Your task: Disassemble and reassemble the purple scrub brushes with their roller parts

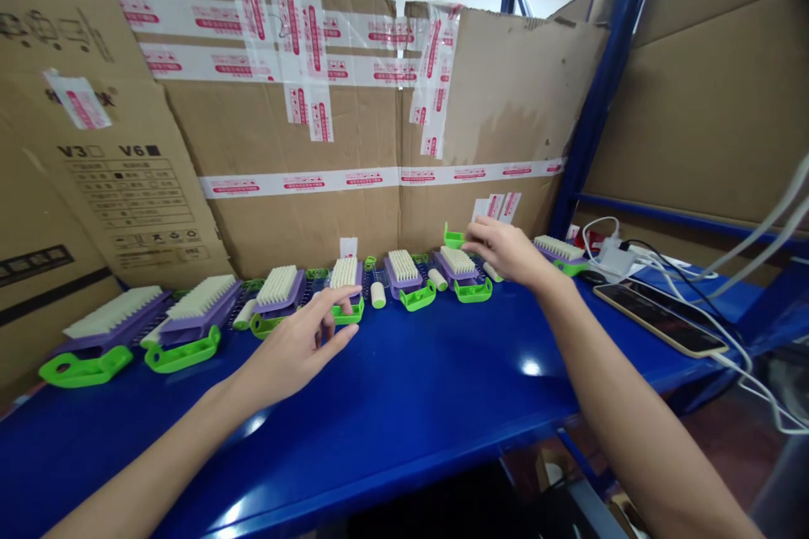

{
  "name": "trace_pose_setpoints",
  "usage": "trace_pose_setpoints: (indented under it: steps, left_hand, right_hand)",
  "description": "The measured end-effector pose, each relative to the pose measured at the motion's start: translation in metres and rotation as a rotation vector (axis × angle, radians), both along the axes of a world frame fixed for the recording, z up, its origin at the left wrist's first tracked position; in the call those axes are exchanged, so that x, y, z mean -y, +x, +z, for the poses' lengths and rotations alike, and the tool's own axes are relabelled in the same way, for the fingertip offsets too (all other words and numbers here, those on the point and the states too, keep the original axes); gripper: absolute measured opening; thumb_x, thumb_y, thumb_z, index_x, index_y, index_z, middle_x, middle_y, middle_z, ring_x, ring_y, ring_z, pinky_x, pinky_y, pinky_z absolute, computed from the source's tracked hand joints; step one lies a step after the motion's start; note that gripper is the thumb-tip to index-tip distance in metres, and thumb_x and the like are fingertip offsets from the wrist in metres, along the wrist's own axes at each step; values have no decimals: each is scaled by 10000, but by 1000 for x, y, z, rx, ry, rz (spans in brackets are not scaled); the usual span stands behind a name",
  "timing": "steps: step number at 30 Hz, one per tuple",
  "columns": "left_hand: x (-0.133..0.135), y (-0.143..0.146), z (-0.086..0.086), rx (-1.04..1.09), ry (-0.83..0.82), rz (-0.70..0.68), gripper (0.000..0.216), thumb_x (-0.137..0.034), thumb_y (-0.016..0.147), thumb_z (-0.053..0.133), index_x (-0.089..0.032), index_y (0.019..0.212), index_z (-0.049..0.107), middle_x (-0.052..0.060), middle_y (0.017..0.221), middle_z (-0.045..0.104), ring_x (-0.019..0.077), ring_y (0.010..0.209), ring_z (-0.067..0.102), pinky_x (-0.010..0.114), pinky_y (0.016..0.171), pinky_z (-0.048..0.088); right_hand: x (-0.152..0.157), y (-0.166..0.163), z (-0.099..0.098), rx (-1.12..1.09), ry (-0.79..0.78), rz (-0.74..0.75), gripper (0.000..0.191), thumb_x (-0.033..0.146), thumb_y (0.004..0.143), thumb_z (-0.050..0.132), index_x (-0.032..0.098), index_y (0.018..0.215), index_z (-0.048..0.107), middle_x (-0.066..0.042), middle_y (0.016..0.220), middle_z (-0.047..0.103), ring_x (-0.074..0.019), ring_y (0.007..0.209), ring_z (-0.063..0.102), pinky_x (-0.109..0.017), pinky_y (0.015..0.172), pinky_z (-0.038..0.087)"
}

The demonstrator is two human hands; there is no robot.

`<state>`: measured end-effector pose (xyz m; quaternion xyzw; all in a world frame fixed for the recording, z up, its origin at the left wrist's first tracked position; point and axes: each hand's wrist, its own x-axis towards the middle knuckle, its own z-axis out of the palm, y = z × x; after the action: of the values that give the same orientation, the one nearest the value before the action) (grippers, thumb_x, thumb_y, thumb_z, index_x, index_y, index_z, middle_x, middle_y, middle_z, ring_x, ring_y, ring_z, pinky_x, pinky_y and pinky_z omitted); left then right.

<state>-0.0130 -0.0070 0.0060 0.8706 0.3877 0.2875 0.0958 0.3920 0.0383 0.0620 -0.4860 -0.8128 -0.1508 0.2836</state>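
Observation:
A row of purple brushes with pale bristles and green plastic end pieces stands along the back of the blue shelf. My right hand is at the back, its fingers closed on the edge of a small green plastic piece. That piece is raised just behind a brush. My left hand is held above the shelf, fingers apart and holding nothing. Its fingertips are in front of another brush, partly covering its green end piece. Pale rollers, such as one roller, lie between the brushes.
Taped cardboard walls the back, with another cardboard panel on the right. A phone, a white charger and tangled cables lie on the right. A blue upright post stands behind them. The shelf's front edge is nearest me.

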Motion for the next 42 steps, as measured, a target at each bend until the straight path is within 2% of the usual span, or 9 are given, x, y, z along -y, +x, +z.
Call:
trace_pose_setpoints:
  steps: [5,8,12,18,23,28,32,38,42]
  left_hand:
    - [0,0,0,-65,-18,5,495,-542,1104,502,-365,1565,465,14,1130,681,151,728,612,340,748,574]
    - [0,-1,1,-81,-14,18,488,-545,1105,497,-372,1560,472,8,1104,675,156,732,617,338,746,572]
    - [1,0,2,-94,1,19,471,-535,1107,490,-359,1544,488,4,1095,674,152,722,620,331,739,570]
    - [2,1,3,-112,12,9,471,-536,1111,482,-333,1536,495,23,1114,683,156,721,624,337,728,571]
    - [1,0,3,-125,2,12,469,-551,1112,471,-341,1530,502,27,1136,684,159,726,631,343,734,575]
    - [1,0,3,-131,-9,14,464,-556,1108,470,-351,1523,510,21,1123,689,170,728,638,339,712,568]
    - [1,1,3,-149,-26,16,456,-561,1112,463,-366,1522,499,16,1155,684,167,739,638,341,728,566]
    - [1,1,3,-154,-16,15,457,-560,1111,461,-352,1514,516,20,1163,685,160,722,629,335,724,559]
    - [1,1,4,-149,-16,-2,444,-552,1113,458,-344,1496,541,21,1165,684,158,727,630,328,722,559]
  right_hand:
    - [-9,56,1,15,-368,-266,199,293,949,688,220,789,595,-25,832,684,-193,787,598,-290,696,365]
    - [-9,81,-6,-41,-481,-392,184,287,903,730,222,798,594,-12,794,695,-183,750,611,-280,664,379]
    - [-6,103,-19,-60,-598,-461,163,196,825,769,207,768,616,-10,734,676,-170,694,598,-266,610,377]
    - [-6,116,-29,-79,-751,-462,141,146,751,799,187,737,664,-6,726,686,-163,692,614,-253,623,432]
    - [-11,117,-33,-88,-784,-446,191,177,701,855,191,785,684,-8,778,716,-183,756,659,-254,659,467]
    - [-12,114,-37,-90,-797,-471,189,97,707,821,192,758,665,-9,767,713,-186,756,664,-260,663,471]
    - [-13,113,-39,-92,-769,-509,224,100,688,837,198,777,657,-1,757,698,-191,737,662,-266,661,479]
    - [-18,109,-37,-79,-677,-570,113,231,832,791,186,843,688,-33,787,718,-195,752,676,-273,642,446]
    - [-24,102,-39,-54,-637,-636,188,294,832,836,185,905,701,-46,794,729,-207,741,686,-287,621,423]
